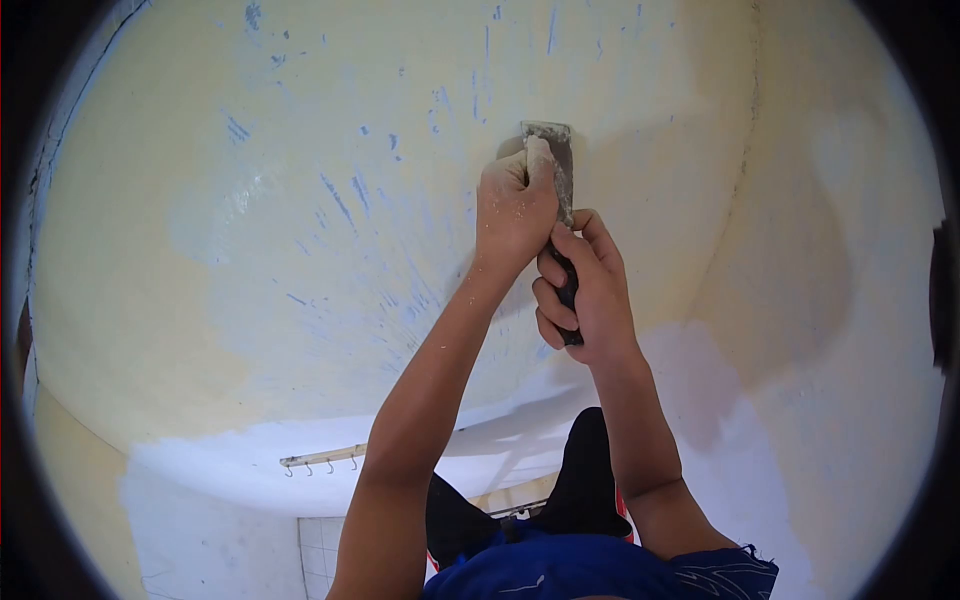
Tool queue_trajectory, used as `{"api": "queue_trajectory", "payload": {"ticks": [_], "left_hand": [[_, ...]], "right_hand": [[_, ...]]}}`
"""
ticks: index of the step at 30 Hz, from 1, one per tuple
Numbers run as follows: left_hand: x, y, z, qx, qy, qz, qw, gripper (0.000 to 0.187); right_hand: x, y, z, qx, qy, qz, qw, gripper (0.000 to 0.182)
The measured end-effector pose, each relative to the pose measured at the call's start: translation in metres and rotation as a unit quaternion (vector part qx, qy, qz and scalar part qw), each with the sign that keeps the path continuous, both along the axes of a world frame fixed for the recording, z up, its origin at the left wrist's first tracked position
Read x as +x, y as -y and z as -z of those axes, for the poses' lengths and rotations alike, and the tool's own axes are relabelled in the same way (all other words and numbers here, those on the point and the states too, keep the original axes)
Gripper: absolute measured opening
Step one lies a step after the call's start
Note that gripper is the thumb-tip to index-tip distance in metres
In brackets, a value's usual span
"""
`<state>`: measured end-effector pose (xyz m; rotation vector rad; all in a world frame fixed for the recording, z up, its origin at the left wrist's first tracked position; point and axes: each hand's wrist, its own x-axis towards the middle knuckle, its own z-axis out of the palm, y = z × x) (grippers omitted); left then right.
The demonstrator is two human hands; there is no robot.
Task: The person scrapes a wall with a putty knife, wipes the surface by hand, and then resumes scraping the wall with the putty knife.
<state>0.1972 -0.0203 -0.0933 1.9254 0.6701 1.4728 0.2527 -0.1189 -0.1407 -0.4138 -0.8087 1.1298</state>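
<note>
A scraper point(563, 170) with a flat metal blade and a black handle lies against the yellowish wall point(330, 90), its blade end upward. My right hand point(598, 285) is wrapped around the handle. My left hand point(517, 205), dusted with white powder, is closed on the blade near its top edge, one finger lying along the blade. The left fingers are partly hidden behind the hand. Blue streaks and flecks mark the wall around and below the blade.
A wooden rail with several hooks point(325, 459) is fixed low on the wall at the left. A crack point(745, 150) runs down the wall on the right. My legs point(585, 470) show below, with something red beside them. White tiles point(318, 545) appear at the bottom.
</note>
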Motion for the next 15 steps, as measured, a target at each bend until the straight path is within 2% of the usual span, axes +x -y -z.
{"api": "queue_trajectory", "payload": {"ticks": [4,6,11,13,15], "left_hand": [[0.011,-0.001,-0.022,0.022,0.014,-0.016,1.000,0.053],[0.013,0.004,-0.036,-0.021,-0.005,0.023,0.999,0.053],[0.017,-0.004,-0.009,-0.002,-0.008,-0.007,1.000,0.051],[0.019,-0.004,-0.011,0.000,-0.022,-0.010,1.000,0.050],[0.027,-0.004,-0.024,0.048,0.029,-0.003,0.998,0.048]], "right_hand": [[0.009,-0.002,-0.020,-0.008,-0.011,0.009,1.000,0.014],[0.012,-0.004,-0.030,0.019,-0.003,0.036,0.999,0.013],[0.020,-0.001,-0.009,0.006,0.007,0.007,1.000,0.015],[0.022,0.000,-0.012,-0.005,0.011,-0.002,1.000,0.015],[0.025,0.000,-0.026,0.003,0.013,0.016,1.000,0.015]]}}
